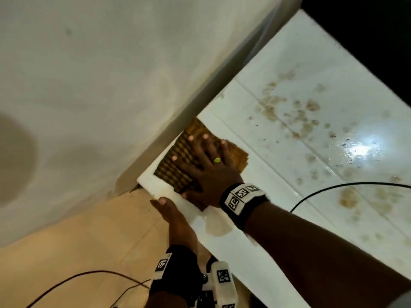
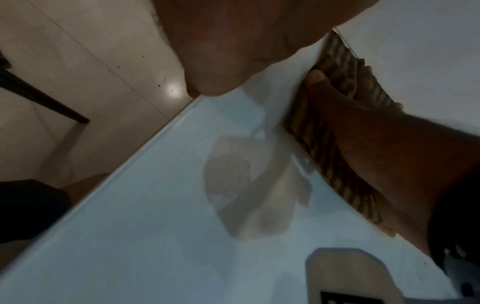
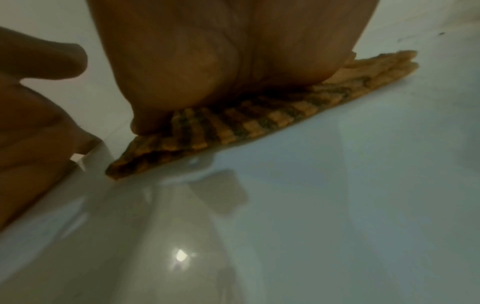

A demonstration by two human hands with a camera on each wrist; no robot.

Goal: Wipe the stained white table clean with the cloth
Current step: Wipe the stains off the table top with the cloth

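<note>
A brown and orange checked cloth (image 1: 169, 172) lies at the near corner of the white table (image 1: 289, 156), beside the wall. My right hand (image 1: 200, 156) presses flat on it with its fingers spread; the right wrist view shows the palm (image 3: 207, 61) on the cloth (image 3: 233, 127). My left hand (image 1: 175, 221) holds the table's edge just before the corner, thumb on top. Brown stains (image 1: 300, 116) dot the table to the right. A pale brown wet patch (image 1: 219, 227) lies near my right wrist, also visible in the left wrist view as a wet patch (image 2: 246, 195).
A white wall (image 1: 111, 85) runs along the table's left side, right against the cloth. A black cable (image 1: 333, 187) crosses the table behind my right forearm. Tan floor (image 1: 77, 252) with another cable (image 1: 89, 274) lies below the table's edge.
</note>
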